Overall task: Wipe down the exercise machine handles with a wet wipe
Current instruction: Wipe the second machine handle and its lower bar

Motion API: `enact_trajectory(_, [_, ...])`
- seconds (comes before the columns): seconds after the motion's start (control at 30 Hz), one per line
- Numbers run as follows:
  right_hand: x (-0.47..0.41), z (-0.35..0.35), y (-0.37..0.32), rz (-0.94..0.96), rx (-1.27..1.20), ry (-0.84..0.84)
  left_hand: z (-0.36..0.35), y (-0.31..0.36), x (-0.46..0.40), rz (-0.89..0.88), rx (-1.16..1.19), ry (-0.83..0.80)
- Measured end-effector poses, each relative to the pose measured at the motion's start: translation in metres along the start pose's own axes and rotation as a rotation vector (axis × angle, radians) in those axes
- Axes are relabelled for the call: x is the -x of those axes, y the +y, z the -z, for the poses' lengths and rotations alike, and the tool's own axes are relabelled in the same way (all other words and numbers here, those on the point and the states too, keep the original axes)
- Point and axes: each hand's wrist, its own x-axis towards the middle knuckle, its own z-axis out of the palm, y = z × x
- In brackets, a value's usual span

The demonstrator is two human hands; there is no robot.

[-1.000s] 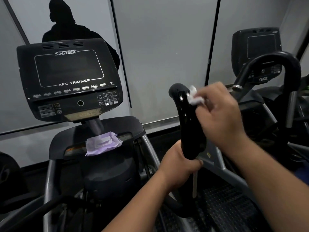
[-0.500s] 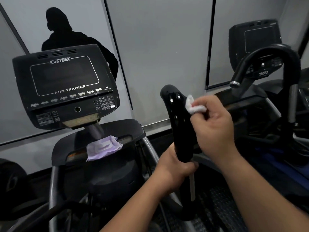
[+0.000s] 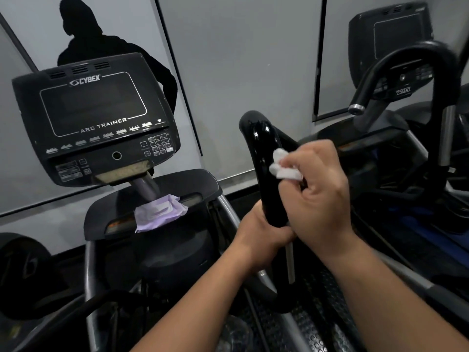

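1. Right hand (image 3: 322,191) curled round a crumpled white wet wipe (image 3: 284,165), pinching it between fingertips and thumb; wipe sticking out at the hand's upper left edge.
2. Wipe pressed against the right side of the glossy black handle (image 3: 266,163), partway down from its rounded top (wet sheen visible on the handle above the wipe).
3. Left hand (image 3: 261,232) wrapped tight round the lower end of the same handle, just below and left of the right hand, the two hands nearly touching.
4. Handle standing roughly upright, its top bending slightly left, with a thin grey rod (image 3: 290,260) running down beneath the left hand.
5. To the left, a black console (image 3: 94,118) marked CYBEX and ARC TRAINER, screen dark.
6. Below the console, a purple wipes packet (image 3: 158,212) lying on the machine's black shelf (image 3: 203,184), well apart from both hands.
7. At right, a second curved black handlebar (image 3: 416,57) in front of another console.
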Motion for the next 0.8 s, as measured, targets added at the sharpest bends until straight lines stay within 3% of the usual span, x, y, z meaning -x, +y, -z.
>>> enact_trajectory(0.13, [-0.026, -0.009, -0.001, 0.028, 0.047, -0.040, 0.002, -0.001, 0.002, -0.011, -0.003, -0.016])
enact_trajectory(0.3, [-0.081, -0.026, -0.002, -0.087, 0.004, -0.185, 0.003, 0.000, 0.007, 0.047, -0.030, -0.008])
enact_trajectory(0.47, [-0.058, -0.010, -0.016, 0.075, 0.174, -0.211, 0.005, 0.004, 0.007, 0.038, -0.048, -0.009])
enact_trajectory(0.67, [-0.115, -0.043, 0.001, -0.143, 0.140, -0.369, 0.008, 0.010, 0.011, 0.066, -0.026, -0.014])
enact_trajectory(0.8, [-0.097, -0.023, -0.008, -0.088, 0.156, -0.381, 0.026, 0.013, 0.014, 0.115, -0.096, -0.135])
